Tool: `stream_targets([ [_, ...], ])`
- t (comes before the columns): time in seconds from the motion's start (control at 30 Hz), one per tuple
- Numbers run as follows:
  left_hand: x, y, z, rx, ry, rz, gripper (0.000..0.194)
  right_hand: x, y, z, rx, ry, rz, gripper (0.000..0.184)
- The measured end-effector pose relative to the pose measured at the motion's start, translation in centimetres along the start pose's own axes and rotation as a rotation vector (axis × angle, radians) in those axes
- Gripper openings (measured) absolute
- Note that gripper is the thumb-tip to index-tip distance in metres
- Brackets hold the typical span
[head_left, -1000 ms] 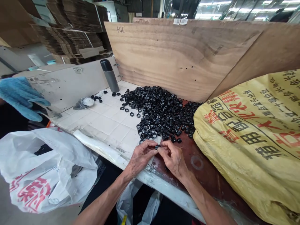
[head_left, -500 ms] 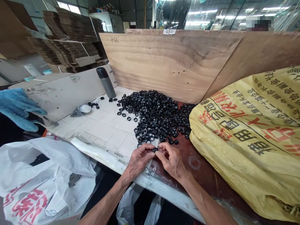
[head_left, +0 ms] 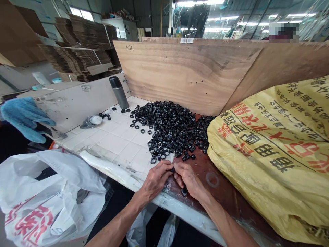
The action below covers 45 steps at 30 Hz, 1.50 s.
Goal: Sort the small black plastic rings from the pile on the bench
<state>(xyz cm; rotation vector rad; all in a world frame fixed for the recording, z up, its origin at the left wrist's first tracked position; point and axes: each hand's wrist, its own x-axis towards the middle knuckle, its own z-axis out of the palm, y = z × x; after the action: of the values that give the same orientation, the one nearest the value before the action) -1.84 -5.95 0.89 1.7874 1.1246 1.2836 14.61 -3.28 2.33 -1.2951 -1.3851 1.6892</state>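
Observation:
At the table's front edge, my left hand point(head_left: 159, 175) and my right hand point(head_left: 189, 178) meet fingertip to fingertip. Pinched between them is a small black plastic ring point(head_left: 173, 169), mostly covered by the fingers. A second black ring point(head_left: 184, 191) shows just below my right hand's curled fingers; whether they hold it I cannot tell. Right beyond the hands lies a large heap of black plastic rings point(head_left: 169, 127), with several loose ones on its left side and near my left fingertips.
A yellow printed sack point(head_left: 257, 137) bulges over the table's right side. A grey flask point(head_left: 119, 94) stands back left, with a small plastic bag point(head_left: 91, 121) nearer. Wooden boards point(head_left: 185, 72) wall the back. A white bag point(head_left: 51, 195) and blue gloves point(head_left: 25, 115) are at left.
Both hands have come slightly nearer the table edge, and the fingers now cover more of the pinched ring. A black ring has come into sight under my right hand. The view has shifted slightly.

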Motion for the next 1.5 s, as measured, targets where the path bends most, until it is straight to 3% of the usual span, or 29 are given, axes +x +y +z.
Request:
stream_targets([
  [0.13,0.2,0.5,-0.1,-0.298,0.079,-0.341,0.022,-0.1,-0.1,-0.3,-0.241,0.096,-0.273,0.026],
  [0.2,0.2,0.4,-0.2,-0.393,0.088,-0.419,0.026,-0.2,-0.1,-0.3,-0.327,0.125,-0.405,0.016],
  [0.27,0.2,0.1,-0.2,-0.346,0.094,-0.370,0.024,-0.3,0.0,-0.2,-0.361,0.117,-0.434,0.011],
  [0.37,0.1,-0.4,-0.2,-0.162,0.079,-0.223,0.019,-0.4,-0.2,-0.3,-0.306,0.059,-0.326,0.009],
  [0.5,-0.4,0.5,-0.7,0.003,-0.045,-0.144,0.016,-0.3,-0.9,-1.2,-0.348,-0.060,-0.196,0.012],
  [0.6,-1.3,1.8,-1.4,0.143,-0.159,-0.142,0.009,0.1,-0.8,-2.2,-0.650,0.145,-0.328,0.017],
  [0.63,-1.5,1.9,-1.6,0.213,-0.116,-0.149,0.010,0.3,-0.6,-2.4,-0.762,0.264,-0.380,0.013],
  [0.7,-1.7,1.6,-2.1,0.378,0.087,-0.199,0.015,0.9,0.1,-2.8,-0.955,0.446,-0.433,0.010],
  [0.77,-1.4,0.5,-2.6,0.548,0.255,-0.283,0.019,1.3,0.8,-2.9,-1.099,0.506,-0.447,0.020],
  [0.87,-0.4,-1.2,-2.7,0.725,0.227,-0.322,0.022,1.7,1.5,-2.9,-1.194,0.509,-0.457,0.018],
  [1.03,0.4,-1.4,-1.4,0.693,0.140,-0.193,0.018,1.3,1.2,-2.4,-1.071,0.404,-0.556,0.015],
  [1.13,0.3,-0.6,-0.5,0.506,0.150,-0.251,0.022,0.9,0.8,-1.9,-0.873,0.278,-0.594,0.019],
  [1.3,0.4,0.1,-0.1,0.076,0.153,-0.394,0.022,0.6,0.1,-1.4,-0.415,0.129,-0.452,0.019],
  [1.5,0.2,0.4,-0.4,0.020,0.138,-0.248,0.021,0.6,-0.3,-1.3,-0.255,0.050,-0.356,0.015],
])
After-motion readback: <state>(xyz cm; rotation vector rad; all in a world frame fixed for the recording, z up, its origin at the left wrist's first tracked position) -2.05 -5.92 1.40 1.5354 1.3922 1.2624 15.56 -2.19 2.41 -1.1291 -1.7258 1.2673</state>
